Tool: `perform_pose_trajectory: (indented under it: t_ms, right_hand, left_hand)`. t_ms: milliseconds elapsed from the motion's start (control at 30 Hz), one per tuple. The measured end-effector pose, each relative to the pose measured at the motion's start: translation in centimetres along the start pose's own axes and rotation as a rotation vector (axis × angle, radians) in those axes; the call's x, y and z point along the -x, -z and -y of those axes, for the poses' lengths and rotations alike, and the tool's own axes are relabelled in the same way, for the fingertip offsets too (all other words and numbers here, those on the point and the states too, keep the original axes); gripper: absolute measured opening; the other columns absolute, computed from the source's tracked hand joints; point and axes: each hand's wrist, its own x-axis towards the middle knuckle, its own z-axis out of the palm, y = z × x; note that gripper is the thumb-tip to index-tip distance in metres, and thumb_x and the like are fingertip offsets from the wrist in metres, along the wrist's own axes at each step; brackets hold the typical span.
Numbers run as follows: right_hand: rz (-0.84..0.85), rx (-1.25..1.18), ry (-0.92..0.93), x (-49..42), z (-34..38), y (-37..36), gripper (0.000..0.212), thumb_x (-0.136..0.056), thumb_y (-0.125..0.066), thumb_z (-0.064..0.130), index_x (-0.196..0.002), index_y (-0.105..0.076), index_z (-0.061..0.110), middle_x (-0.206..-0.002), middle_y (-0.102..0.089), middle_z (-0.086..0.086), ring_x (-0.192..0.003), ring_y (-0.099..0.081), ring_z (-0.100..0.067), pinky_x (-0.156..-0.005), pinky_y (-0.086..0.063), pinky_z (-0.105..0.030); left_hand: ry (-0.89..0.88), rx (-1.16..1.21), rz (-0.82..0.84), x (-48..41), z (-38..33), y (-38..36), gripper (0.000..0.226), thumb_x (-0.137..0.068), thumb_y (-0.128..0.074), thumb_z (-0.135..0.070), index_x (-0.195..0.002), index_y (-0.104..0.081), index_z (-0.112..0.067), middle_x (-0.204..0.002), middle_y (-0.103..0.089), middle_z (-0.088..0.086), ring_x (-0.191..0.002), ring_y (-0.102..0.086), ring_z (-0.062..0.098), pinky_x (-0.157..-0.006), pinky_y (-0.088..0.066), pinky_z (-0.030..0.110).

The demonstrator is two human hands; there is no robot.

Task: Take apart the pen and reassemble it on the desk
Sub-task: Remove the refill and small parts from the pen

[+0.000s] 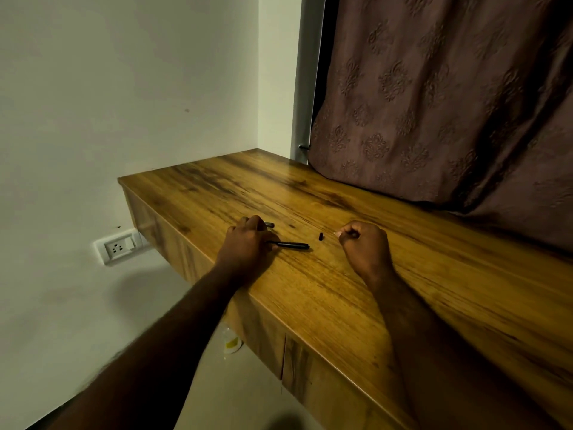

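Observation:
A black pen body (293,245) lies on the wooden desk (341,290), and its thin end reaches the thumb of my left hand (246,242). That hand rests knuckles-up on the desk with its fingers curled; whether it grips the thin end is hidden. Just beyond its fingertips lies a small dark grey pen part (269,225). A short black pen piece (320,236) lies alone between my hands. My right hand (364,243) rests on the desk to the right as a closed fist, and I see nothing in it.
A brown patterned curtain (449,103) hangs onto the desk's back right. The desk's left edge drops to the floor beside a white wall socket (119,246). A pale object with a yellow patch (232,342) lies on the floor under the desk.

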Motion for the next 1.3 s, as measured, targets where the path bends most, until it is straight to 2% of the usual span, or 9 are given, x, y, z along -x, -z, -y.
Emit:
perform_pose_trajectory:
  t_ms: [167, 267, 367, 567, 967, 1167, 1233, 1300]
  right_hand:
    - [0.071, 0.205, -0.055, -0.9, -1.1, -0.8, 0.01, -0.077, -0.074, 0.024, -0.067, -0.073, 0.021, -0.077, -0.074, 0.004, -0.076, -0.067, -0.015, -0.074, -0.056, -0.032]
    - [0.063, 0.252, -0.06, -1.1, -1.1, -1.0, 0.009, -0.078, -0.073, 0.023, -0.069, -0.075, 0.022, -0.079, -0.075, 0.007, -0.075, -0.068, -0.014, -0.073, -0.057, -0.031]
    - [0.018, 0.262, -0.087, -1.2, -1.0, -0.9, 0.008, -0.079, -0.073, 0.023, -0.072, -0.076, 0.02, -0.08, -0.075, 0.003, -0.076, -0.068, -0.017, -0.074, -0.057, -0.032]
    - [0.034, 0.229, -0.133, -1.4, -1.1, -0.9, 0.007, -0.077, -0.077, 0.022, -0.071, -0.075, 0.02, -0.08, -0.075, 0.001, -0.077, -0.068, -0.017, -0.076, -0.057, -0.035]
    - [0.059, 0.106, -0.168, -1.4, -1.3, -0.2, 0.005, -0.075, -0.079, 0.017, -0.076, -0.076, 0.013, -0.088, -0.075, -0.005, -0.086, -0.067, -0.019, -0.081, -0.055, -0.034]
    - [0.097, 0.18, -0.124, -1.4, -1.5, -0.4, 0.008, -0.08, -0.073, 0.021, -0.072, -0.073, 0.022, -0.082, -0.075, 0.004, -0.079, -0.067, -0.014, -0.077, -0.056, -0.035]
    - [0.118, 0.196, -0.103, -1.4, -1.3, -0.4, 0.01, -0.082, -0.071, 0.02, -0.072, -0.071, 0.022, -0.084, -0.074, 0.004, -0.08, -0.065, -0.014, -0.075, -0.053, -0.03]
    - [0.158, 0.207, -0.063, -1.3, -1.2, -0.4, 0.015, -0.082, -0.07, 0.021, -0.069, -0.068, 0.027, -0.082, -0.072, 0.006, -0.081, -0.064, -0.014, -0.075, -0.053, -0.031]
  left_hand:
    - [-0.023, 0.009, 0.095, -0.4, 0.0, 0.0, 0.02, -0.084, -0.062, -0.031, -0.103, -0.069, -0.03, -0.098, -0.055, 0.004, -0.096, -0.051, 0.023, -0.08, -0.046, 0.041]
    - [-0.036, 0.022, 0.094, -0.5, 0.1, -0.1, 0.021, -0.083, -0.058, -0.033, -0.101, -0.069, -0.029, -0.097, -0.059, 0.007, -0.095, -0.054, 0.027, -0.079, -0.048, 0.043]
    - [-0.034, 0.038, 0.117, -0.5, 0.1, 0.0, 0.026, -0.083, -0.054, -0.035, -0.103, -0.069, -0.029, -0.096, -0.059, 0.006, -0.093, -0.055, 0.026, -0.077, -0.049, 0.043]
    - [-0.02, 0.053, 0.136, -0.5, -0.1, 0.2, 0.025, -0.086, -0.059, -0.027, -0.109, -0.068, -0.026, -0.103, -0.059, 0.008, -0.098, -0.054, 0.027, -0.083, -0.049, 0.045]
    - [0.039, 0.08, 0.115, -0.4, 0.0, -0.1, 0.025, -0.08, -0.06, -0.028, -0.104, -0.069, -0.023, -0.111, -0.061, 0.01, -0.102, -0.057, 0.03, -0.085, -0.049, 0.045]
    - [0.068, 0.108, 0.101, -0.4, -0.1, -0.1, 0.032, -0.075, -0.055, -0.037, -0.1, -0.068, -0.022, -0.109, -0.063, 0.008, -0.102, -0.058, 0.029, -0.085, -0.049, 0.045]
    - [0.062, 0.11, 0.099, -0.4, 0.1, -0.1, 0.028, -0.077, -0.057, -0.035, -0.099, -0.068, -0.022, -0.108, -0.062, 0.007, -0.1, -0.058, 0.027, -0.084, -0.05, 0.044]
    - [0.051, 0.104, 0.092, -0.4, 0.2, -0.3, 0.024, -0.078, -0.06, -0.032, -0.099, -0.069, -0.023, -0.107, -0.062, 0.007, -0.099, -0.058, 0.027, -0.083, -0.05, 0.043]
